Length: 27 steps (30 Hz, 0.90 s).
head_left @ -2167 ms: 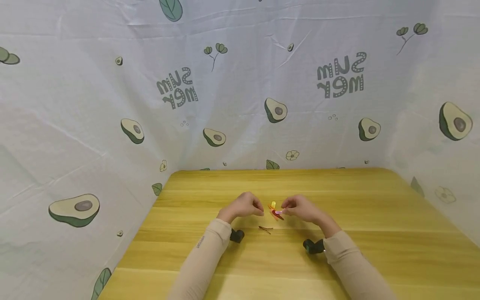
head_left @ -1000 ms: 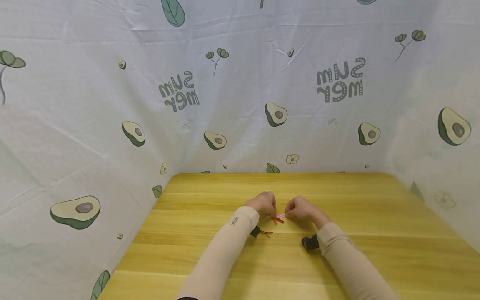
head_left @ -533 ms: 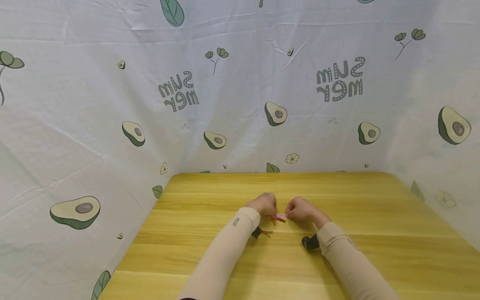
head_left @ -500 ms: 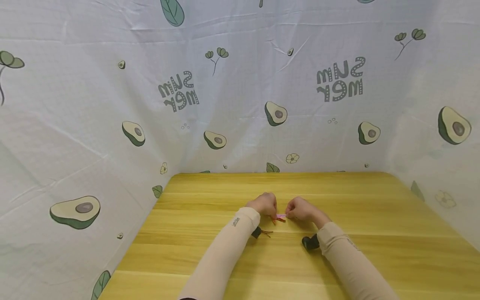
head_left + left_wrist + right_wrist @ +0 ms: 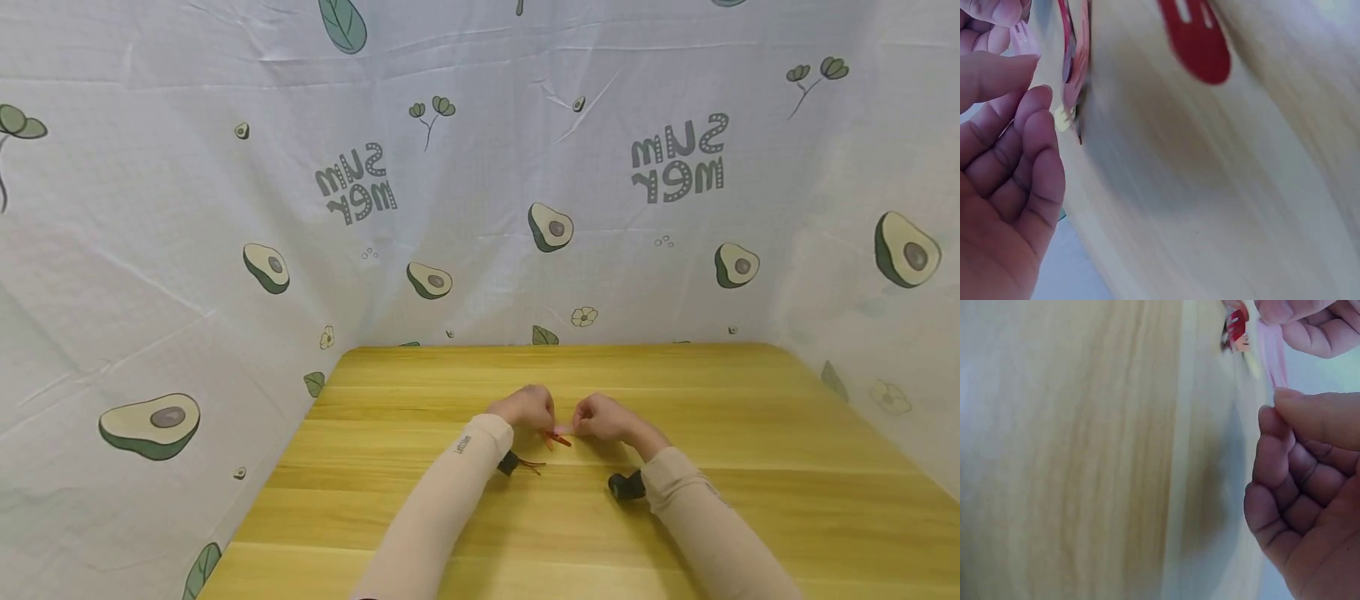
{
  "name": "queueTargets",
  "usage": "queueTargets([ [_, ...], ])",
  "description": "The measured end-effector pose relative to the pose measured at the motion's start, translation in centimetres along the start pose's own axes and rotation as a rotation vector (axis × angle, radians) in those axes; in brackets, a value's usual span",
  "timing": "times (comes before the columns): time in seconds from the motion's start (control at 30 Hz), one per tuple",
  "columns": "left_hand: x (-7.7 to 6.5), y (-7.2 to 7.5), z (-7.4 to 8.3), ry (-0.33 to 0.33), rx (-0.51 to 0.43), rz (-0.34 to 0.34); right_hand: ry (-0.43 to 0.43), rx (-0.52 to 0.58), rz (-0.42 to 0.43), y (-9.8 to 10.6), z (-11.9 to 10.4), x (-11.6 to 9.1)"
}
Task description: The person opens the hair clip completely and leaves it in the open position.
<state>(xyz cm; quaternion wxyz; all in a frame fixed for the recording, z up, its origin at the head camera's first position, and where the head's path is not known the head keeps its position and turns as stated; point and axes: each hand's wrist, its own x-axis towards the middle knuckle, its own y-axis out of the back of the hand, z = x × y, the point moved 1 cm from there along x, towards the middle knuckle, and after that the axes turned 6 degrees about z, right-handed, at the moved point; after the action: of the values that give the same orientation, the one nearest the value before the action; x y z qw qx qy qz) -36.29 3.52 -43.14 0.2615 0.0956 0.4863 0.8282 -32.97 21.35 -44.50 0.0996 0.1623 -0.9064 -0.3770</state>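
A small pink hair clip (image 5: pixel 1272 353), long and thin, is stretched between my two hands over the table. My left hand (image 5: pixel 531 407) pinches its left end between thumb and fingertips. The other end is pinched by my right hand (image 5: pixel 606 418), the thumb pressed to the index finger in the right wrist view. Right below lie a red hair clip (image 5: pixel 562 442) and an orange one (image 5: pixel 549 444), close together and partly behind the left fingers. A yellow clip (image 5: pixel 1252 364) shows beside them in the right wrist view.
Nearer the body, beside the left wrist camera (image 5: pixel 508 463), lie thin reddish clips (image 5: pixel 532 464); one red slotted clip (image 5: pixel 1200 47) looks large in the left wrist view. The wooden table (image 5: pixel 675 533) reaches back to a white printed curtain (image 5: pixel 480 183).
Over two seconds my left hand has moved right, from beside the clips to the pink clip's free end. My right hand held the pink clip throughout. Little has shifted in the last half second.
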Motion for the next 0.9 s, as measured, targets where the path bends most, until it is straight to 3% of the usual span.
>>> queueTargets([
  [0.23,-0.6,0.7,-0.4,-0.062,-0.069,0.031,0.045,0.012,0.068,0.4,-0.7,-0.2],
  [0.5,-1.6,1.2,-1.0,-0.128,-0.130,0.086,0.015,0.046,0.081,0.8,-2.2,-0.6],
  [0.9,-3.8,1.9,-0.5,-0.193,-0.215,0.055,0.072,0.068,0.030,1.2,-3.8,-2.0],
])
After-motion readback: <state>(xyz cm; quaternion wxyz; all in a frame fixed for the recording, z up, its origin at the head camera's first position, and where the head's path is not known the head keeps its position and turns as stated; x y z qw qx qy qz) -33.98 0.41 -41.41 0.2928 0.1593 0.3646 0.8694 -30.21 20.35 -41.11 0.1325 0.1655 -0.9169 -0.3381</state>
